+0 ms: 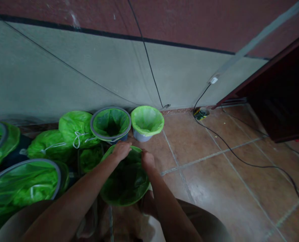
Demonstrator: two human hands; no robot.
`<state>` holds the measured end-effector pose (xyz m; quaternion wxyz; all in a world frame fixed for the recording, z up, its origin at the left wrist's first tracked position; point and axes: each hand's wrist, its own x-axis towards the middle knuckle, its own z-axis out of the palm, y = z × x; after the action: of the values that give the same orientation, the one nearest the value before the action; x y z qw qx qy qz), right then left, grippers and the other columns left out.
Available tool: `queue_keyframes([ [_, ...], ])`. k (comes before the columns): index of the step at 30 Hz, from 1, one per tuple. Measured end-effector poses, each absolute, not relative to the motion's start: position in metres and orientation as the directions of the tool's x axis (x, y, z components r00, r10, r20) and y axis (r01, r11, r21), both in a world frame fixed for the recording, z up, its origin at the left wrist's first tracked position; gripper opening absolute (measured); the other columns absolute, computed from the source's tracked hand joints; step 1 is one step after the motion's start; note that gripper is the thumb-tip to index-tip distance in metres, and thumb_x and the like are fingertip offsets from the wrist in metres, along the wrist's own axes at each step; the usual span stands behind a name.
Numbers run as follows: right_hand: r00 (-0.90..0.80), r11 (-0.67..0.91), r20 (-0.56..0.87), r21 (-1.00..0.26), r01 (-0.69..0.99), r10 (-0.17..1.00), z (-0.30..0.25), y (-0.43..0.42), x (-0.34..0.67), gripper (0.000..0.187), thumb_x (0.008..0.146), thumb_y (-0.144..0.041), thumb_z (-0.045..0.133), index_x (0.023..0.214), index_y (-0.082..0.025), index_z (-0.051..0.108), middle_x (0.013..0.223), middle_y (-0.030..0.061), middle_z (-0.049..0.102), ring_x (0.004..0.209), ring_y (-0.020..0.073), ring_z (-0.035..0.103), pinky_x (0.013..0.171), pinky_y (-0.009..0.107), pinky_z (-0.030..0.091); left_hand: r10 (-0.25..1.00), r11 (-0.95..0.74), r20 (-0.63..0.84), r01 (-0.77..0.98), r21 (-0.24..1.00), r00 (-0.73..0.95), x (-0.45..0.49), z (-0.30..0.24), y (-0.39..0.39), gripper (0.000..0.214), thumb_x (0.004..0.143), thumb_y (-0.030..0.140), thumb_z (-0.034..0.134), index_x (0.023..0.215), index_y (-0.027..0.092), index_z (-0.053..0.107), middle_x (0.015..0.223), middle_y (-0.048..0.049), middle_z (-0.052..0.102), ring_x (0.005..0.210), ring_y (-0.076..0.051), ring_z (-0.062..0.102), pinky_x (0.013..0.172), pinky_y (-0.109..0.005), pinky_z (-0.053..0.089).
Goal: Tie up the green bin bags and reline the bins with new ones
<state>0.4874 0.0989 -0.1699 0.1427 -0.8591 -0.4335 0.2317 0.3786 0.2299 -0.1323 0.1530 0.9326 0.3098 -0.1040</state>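
A small bin lined with a green plastic bag [125,183] stands on the floor between my knees. My left hand [121,149] is closed on the far rim of the bag. My right hand [147,159] grips the rim just to the right of it, fingers curled over the edge. Both forearms reach forward over the bin's mouth.
Two more green-lined bins [111,123] [146,121] stand by the wall. Tied green bags [76,129] and bigger lined bins [26,183] crowd the left. Black cables [240,158] run over the tiled floor on the right, near a dark cabinet [285,101].
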Motion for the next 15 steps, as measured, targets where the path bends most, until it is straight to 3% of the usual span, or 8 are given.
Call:
queue_keyframes([
  [4, 0.730, -0.738, -0.227, -0.432, 0.518, 0.645, -0.175, 0.068, 0.466, 0.038, 0.095, -0.016, 0.031, 0.110, -0.013, 0.066, 0.089, 0.0150, 0.072, 0.081, 0.0236, 0.068, 0.068, 0.030, 0.045, 0.595, -0.743, -0.172, 0.619, 0.254, 0.785, 0.361, -0.113, 0.241, 0.053, 0.078, 0.021, 0.065, 0.129, 0.020, 0.053, 0.131, -0.0115, 0.059, 0.124, -0.027, 0.052, 0.109, -0.041, 0.032],
  [8, 0.854, -0.810, -0.229, -0.499, 0.309, 0.467, -0.181, 0.032, 0.436, 0.041, 0.095, -0.024, 0.031, 0.117, -0.007, 0.061, 0.091, 0.0195, 0.071, 0.084, 0.0276, 0.068, 0.070, 0.034, 0.047, 0.668, -0.652, -0.210, 0.697, 0.298, 0.714, 0.339, -0.103, 0.258, 0.057, 0.080, 0.029, 0.062, 0.134, 0.017, 0.050, 0.131, -0.0109, 0.060, 0.121, -0.025, 0.055, 0.104, -0.032, 0.038],
  [12, 0.879, -0.737, -0.084, -0.586, 0.337, 0.469, -0.167, 0.038, 0.440, 0.050, 0.092, -0.035, 0.044, 0.132, -0.006, 0.051, 0.118, 0.0232, 0.063, 0.109, 0.0310, 0.060, 0.088, 0.040, 0.046, 0.709, -0.506, -0.293, 0.752, 0.424, 0.642, 0.326, -0.114, 0.262, 0.047, 0.090, 0.036, 0.049, 0.131, 0.013, 0.054, 0.127, -0.0098, 0.064, 0.114, -0.020, 0.060, 0.096, -0.026, 0.044],
  [15, 0.818, -0.637, -0.055, -0.657, 0.402, 0.573, -0.150, 0.071, 0.466, 0.045, 0.097, -0.033, 0.032, 0.127, -0.012, 0.057, 0.119, 0.0173, 0.065, 0.110, 0.0257, 0.061, 0.093, 0.037, 0.044, 0.712, -0.454, -0.318, 0.757, 0.470, 0.625, 0.327, -0.129, 0.257, 0.045, 0.091, 0.036, 0.045, 0.128, 0.012, 0.056, 0.121, -0.0101, 0.067, 0.107, -0.019, 0.064, 0.091, -0.025, 0.047],
])
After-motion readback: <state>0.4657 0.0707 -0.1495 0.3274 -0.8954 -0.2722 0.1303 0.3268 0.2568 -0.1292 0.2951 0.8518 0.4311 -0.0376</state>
